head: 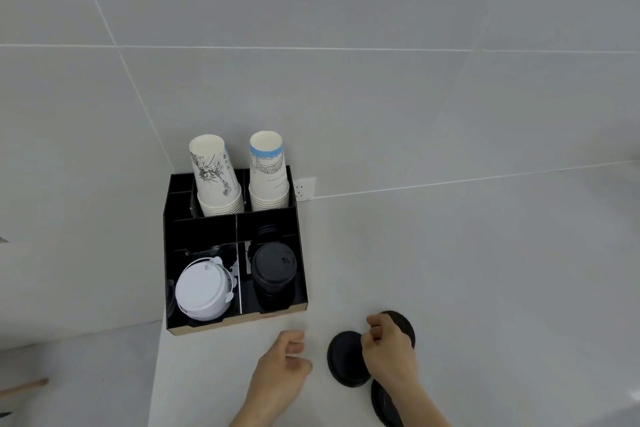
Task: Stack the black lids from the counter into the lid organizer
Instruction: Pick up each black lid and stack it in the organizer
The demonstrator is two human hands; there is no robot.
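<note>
Three black lids lie on the white counter at the front right: one (346,359) in the middle, one (403,322) behind it, one (382,406) partly under my right forearm. My right hand (389,350) rests over them, fingers curled at the edge of the middle lid; whether it grips the lid is unclear. My left hand (282,371) hovers to the left, fingers loosely apart, empty. The black lid organizer (301,274) stands behind, with a stack of black lids (273,270) in its front right compartment.
White lids (204,289) fill the organizer's front left compartment. Two stacks of paper cups (216,177) (268,172) stand upside down in its back compartments. A wall socket (304,189) sits on the tiled wall behind. The counter's left edge (156,374) drops off beside the organizer.
</note>
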